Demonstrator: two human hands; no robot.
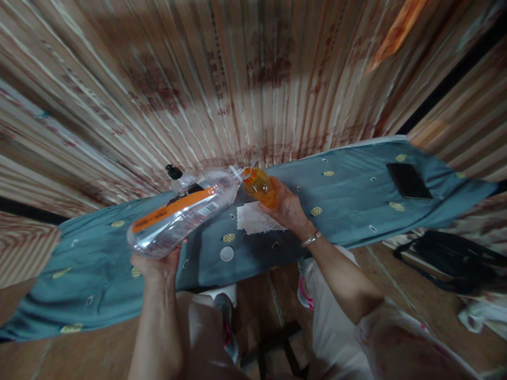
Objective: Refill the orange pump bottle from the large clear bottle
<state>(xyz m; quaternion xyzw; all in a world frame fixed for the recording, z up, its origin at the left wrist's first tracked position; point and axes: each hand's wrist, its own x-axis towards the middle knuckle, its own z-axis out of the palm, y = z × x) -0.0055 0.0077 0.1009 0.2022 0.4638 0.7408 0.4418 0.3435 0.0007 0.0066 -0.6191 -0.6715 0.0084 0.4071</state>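
My left hand grips the base of a large clear plastic bottle with an orange label, tipped on its side so its neck points right. The neck meets the mouth of a small orange bottle, which my right hand holds tilted above the ironing board. A white bottle cap lies on the board's blue-grey patterned cover, below the two bottles. Beside my right hand lies a white cloth or paper. Behind the big bottle stands a spray bottle with a black top.
A black phone lies near the board's right end. A wall of vertical striped panels rises behind the board. A black bag rests on the tiled floor at right. My legs and pink-soled shoes are under the board.
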